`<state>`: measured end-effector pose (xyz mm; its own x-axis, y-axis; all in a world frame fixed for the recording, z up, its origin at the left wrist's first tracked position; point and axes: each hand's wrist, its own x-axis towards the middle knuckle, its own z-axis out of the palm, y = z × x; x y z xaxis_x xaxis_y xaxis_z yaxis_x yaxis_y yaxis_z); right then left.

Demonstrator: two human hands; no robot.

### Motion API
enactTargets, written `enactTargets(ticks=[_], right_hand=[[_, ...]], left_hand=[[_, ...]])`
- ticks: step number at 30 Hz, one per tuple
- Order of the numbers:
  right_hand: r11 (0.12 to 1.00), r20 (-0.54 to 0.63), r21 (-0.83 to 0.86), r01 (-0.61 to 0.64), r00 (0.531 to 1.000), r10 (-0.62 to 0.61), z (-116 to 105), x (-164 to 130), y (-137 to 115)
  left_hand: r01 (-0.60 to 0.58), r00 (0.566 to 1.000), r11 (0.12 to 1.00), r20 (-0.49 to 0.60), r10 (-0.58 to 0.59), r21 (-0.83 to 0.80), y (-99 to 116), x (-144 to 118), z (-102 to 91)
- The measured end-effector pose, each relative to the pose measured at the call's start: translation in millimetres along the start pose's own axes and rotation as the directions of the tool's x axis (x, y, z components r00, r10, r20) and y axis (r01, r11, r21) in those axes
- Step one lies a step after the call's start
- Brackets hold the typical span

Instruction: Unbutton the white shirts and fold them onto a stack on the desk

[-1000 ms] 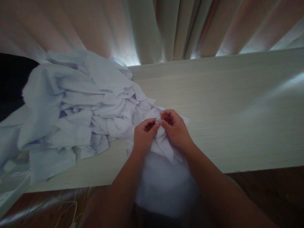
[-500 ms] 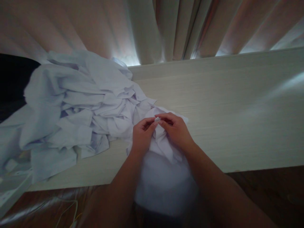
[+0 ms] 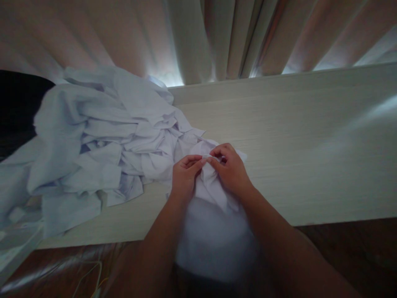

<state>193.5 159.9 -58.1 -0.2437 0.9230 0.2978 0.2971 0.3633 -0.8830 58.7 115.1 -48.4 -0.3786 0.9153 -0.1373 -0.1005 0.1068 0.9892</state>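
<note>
We pinched a white cloth (image 3: pixel 214 186) between left hand (image 3: pixel 185 176) and right hand (image 3: pixel 230 171), both grips clenched, beside the pile (image 3: pixel 102 145) on the desk (image 3: pixel 294 145).

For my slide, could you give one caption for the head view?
Both hands, left hand and right hand, pinch a white cloth beside a cloth pile on a pale table.

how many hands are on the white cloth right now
2: the left hand and right hand meet fingertip to fingertip, pinching the white cloth at the pale wooden table's near edge.
</note>
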Motion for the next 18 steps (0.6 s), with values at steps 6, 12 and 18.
enactTargets(ticks=[6, 12, 18], right_hand=[[0.999, 0.007, -0.040, 0.031, 1.000, -0.030, 0.2, -2.4, -1.6], [0.998, 0.018, -0.058, 0.026, 1.000, -0.025, -0.8, -4.3, 0.0], [0.991, 0.024, -0.115, 0.062, 0.998, -0.059, 0.3, -6.0, 0.9]], left_hand=[[0.033, 0.999, 0.999, -0.010, -0.033, -0.028, -0.8, 0.2, 0.7], [0.032, 0.999, 0.999, -0.002, -0.032, -0.007, -4.2, 0.8, -1.1], [-0.029, 0.999, 0.998, 0.031, 0.028, 0.057, 1.7, 1.5, -6.0]])
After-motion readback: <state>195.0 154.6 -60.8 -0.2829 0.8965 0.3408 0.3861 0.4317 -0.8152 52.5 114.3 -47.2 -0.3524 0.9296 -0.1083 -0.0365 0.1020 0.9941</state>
